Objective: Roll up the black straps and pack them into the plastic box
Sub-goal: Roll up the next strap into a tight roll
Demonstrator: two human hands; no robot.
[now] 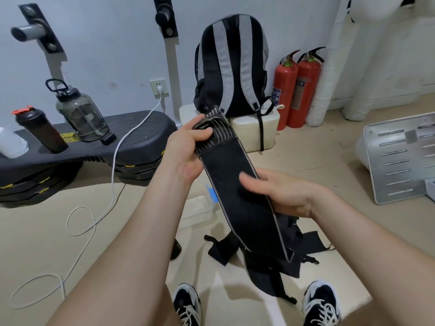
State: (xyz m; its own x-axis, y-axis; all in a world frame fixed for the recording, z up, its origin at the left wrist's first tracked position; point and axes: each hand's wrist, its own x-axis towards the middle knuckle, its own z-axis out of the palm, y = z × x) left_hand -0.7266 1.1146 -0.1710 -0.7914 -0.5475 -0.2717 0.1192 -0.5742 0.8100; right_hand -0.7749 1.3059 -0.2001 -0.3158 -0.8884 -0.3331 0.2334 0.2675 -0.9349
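Note:
A wide black strap (231,175) with grey edging and a striped far end stretches between both hands above the floor. My left hand (186,149) grips its striped end, thumb on top, where the strap is bunched or folded over. My right hand (284,191) holds the strap's middle from the right edge, thumb laid across the black face. Its lower end hangs down toward a heap of other black straps (270,260) on the floor. The clear plastic box (200,208) sits on the floor below my left forearm, partly hidden by it.
A black and grey backpack (231,64) stands on a cream box (254,130) ahead. Two red fire extinguishers (296,90) stand to its right. A dark bench (82,147) at left carries bottles, with a white cable (94,222) trailing across the floor. My shoes (188,304) show below.

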